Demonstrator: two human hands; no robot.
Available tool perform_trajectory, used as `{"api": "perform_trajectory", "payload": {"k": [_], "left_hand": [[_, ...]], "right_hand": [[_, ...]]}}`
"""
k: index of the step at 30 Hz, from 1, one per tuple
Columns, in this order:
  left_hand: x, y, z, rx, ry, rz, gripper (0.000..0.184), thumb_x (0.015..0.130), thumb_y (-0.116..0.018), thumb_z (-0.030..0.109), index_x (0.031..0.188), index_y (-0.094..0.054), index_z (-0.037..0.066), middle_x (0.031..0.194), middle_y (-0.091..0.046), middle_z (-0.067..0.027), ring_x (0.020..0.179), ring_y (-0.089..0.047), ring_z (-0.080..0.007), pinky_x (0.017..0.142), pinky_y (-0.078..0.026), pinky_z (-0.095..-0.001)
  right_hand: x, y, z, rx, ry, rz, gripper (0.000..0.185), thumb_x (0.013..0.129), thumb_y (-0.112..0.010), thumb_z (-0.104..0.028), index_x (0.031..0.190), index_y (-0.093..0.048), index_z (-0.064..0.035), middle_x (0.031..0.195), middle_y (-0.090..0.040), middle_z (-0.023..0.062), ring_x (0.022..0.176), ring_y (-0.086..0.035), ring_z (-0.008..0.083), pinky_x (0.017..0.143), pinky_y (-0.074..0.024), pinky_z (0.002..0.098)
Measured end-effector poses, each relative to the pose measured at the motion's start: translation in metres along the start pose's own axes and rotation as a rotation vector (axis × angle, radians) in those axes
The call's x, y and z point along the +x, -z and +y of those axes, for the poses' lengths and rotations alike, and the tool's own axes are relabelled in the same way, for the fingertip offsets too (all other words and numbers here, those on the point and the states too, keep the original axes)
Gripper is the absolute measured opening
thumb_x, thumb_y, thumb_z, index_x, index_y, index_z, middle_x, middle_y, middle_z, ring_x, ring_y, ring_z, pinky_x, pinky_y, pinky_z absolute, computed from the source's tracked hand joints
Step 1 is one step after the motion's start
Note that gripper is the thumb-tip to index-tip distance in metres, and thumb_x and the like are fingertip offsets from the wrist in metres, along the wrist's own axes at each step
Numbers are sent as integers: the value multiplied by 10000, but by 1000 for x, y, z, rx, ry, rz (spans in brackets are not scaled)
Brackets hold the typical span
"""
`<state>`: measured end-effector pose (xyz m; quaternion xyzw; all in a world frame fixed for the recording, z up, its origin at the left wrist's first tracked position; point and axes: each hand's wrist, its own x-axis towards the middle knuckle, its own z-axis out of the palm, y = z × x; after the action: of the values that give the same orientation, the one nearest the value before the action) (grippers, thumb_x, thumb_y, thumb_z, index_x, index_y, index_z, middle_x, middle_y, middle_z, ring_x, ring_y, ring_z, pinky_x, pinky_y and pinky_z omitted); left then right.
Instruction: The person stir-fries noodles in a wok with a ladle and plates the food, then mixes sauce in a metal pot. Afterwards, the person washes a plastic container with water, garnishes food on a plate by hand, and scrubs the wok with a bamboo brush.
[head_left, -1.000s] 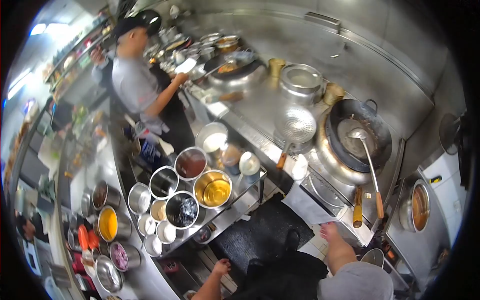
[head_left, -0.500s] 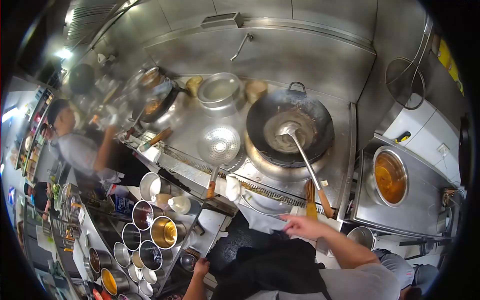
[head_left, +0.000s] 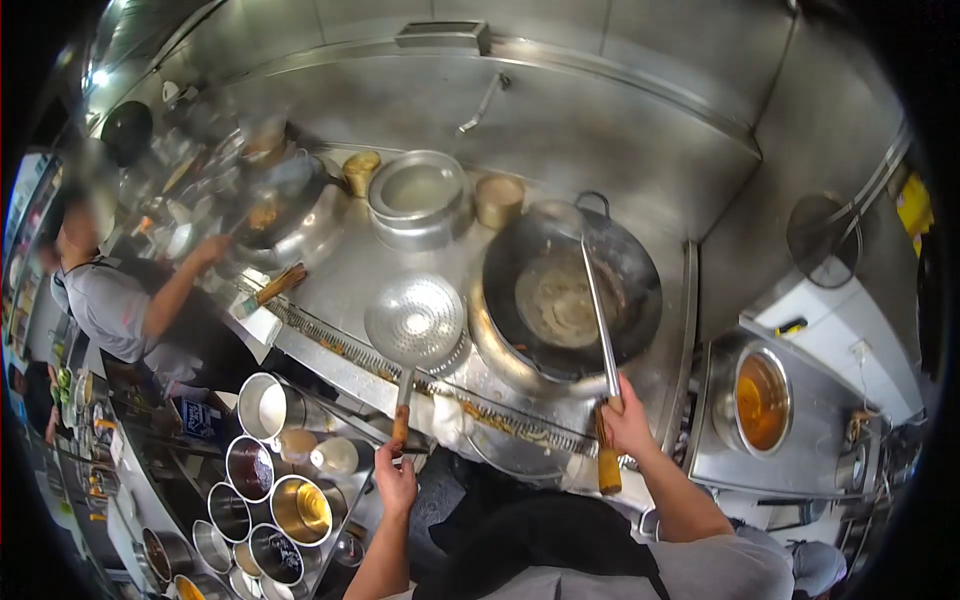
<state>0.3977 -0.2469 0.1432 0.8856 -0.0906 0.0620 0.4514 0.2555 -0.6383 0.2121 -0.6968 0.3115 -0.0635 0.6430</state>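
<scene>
My right hand point(head_left: 628, 424) is closed round the handle of the long ladle point(head_left: 600, 320). The ladle's bowl is raised at the back rim of the big black wok point(head_left: 640, 290), which has cloudy liquid in its bottom. Just left of that hand a bamboo brush point(head_left: 609, 470) lies at the stove's front edge. My left hand point(head_left: 396, 478) is raised just below the wooden handle of the perforated skimmer point(head_left: 415, 320), its fingers partly spread; no hold on the handle shows. The skimmer rests on the stove, left of the wok.
A pot point(head_left: 418, 200) and a small tin point(head_left: 499, 202) stand behind the skimmer. Metal containers of sauces point(head_left: 302, 508) are at lower left. A co-worker point(head_left: 120, 310) stands at another wok point(head_left: 270, 220) on the left. A bowl of orange liquid point(head_left: 762, 400) sits at right.
My right hand has taken hold of the ladle, and its bowl has moved up to the wok's back rim. My left hand has risen toward the skimmer's handle. The view has shifted.
</scene>
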Motion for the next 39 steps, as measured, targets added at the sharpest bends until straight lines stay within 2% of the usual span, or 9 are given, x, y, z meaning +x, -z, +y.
{"api": "perform_trajectory", "payload": {"k": [2,7,13,16,18,19,28,33,39], "left_hand": [[35,-5,3,41,138,-88,315,787,-569,-28,1101,-574,1,974,-572,-158,907,-594,-286,777,-500,-381],[85,-31,8,-67,-65,-105,312,774,-585,-6,1083,-597,29,1010,-571,-178,959,-572,-346,863,-469,-403],[87,-26,-15,10,-53,-148,287,771,-592,11,1057,-593,31,980,-575,-167,926,-559,-348,830,-462,-408],[73,-14,-5,-42,3,-159,300,775,-600,31,1075,-592,27,1001,-582,-185,939,-569,-354,835,-465,-417],[67,-18,-4,-56,143,-319,459,794,-636,103,1228,-522,6,1147,-573,-234,1074,-556,-383,930,-450,-431],[65,-30,-10,50,39,-317,533,791,-649,124,1275,-469,-7,1175,-555,-247,1093,-545,-389,949,-442,-435],[70,-105,-42,220,40,-557,733,757,-708,191,1365,-349,-3,1205,-515,-260,1094,-516,-431,953,-430,-488],[75,-127,-63,222,119,-600,710,721,-735,202,1322,-397,36,1114,-548,-229,1013,-539,-444,894,-446,-520],[83,-108,-33,221,-182,-459,615,688,-715,112,1246,-483,-2,1071,-582,-260,964,-563,-460,842,-459,-514]], "right_hand": [[62,-28,-50,119,50,-103,687,871,-511,3,1484,-252,-169,716,-505,29,523,-505,96,410,-413,269],[223,-138,-162,-88,74,-133,757,863,-537,-13,1512,-204,-218,769,-511,45,536,-506,130,424,-428,295],[396,-275,-96,-446,513,106,807,833,-545,27,1525,-161,-132,892,-590,108,543,-510,141,455,-441,294],[429,-304,-125,-285,313,99,559,829,-554,17,1367,-407,-20,840,-582,110,556,-527,144,477,-454,270],[414,-299,-173,626,-286,-497,140,839,-547,-3,973,-507,8,741,-529,85,558,-517,138,490,-459,246],[403,-296,-185,1109,-488,-642,177,852,-524,-9,753,-388,-66,673,-462,49,552,-498,123,486,-456,232],[300,-222,-224,1382,-370,-679,165,872,-543,6,938,-474,141,689,-481,19,598,-500,88,514,-412,211],[203,-135,-227,1340,-179,-622,345,907,-485,50,1197,-480,-137,815,-510,91,642,-495,93,499,-425,228],[107,-46,-228,1100,-153,-214,662,880,-512,68,1435,-212,-131,835,-532,111,607,-493,106,486,-415,228]]}}
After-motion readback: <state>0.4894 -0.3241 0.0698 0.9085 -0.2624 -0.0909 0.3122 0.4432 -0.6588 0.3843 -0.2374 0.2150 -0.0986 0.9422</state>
